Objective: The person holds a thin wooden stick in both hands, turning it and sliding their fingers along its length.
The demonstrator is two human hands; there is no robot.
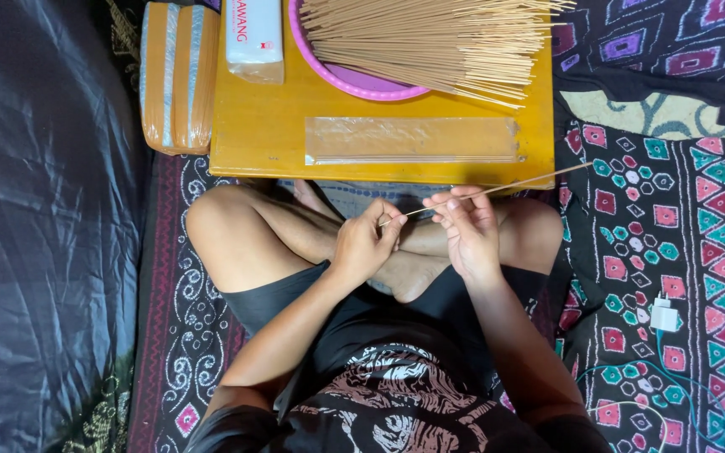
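yellow table (262, 126) | white packet (253, 33) top-left | clear sleeve (413, 139) | both grips pinch stick (497, 190)

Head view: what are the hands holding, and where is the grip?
Both hands pinch one thin incense stick: the left hand at its near end, the right hand a little farther along.

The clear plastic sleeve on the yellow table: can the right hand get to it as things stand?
Probably yes. The clear plastic sleeve lies flat near the yellow table's front edge, just beyond the right hand, with nothing over it. But that hand and the left hand both pinch a thin stick, so its grip is occupied.
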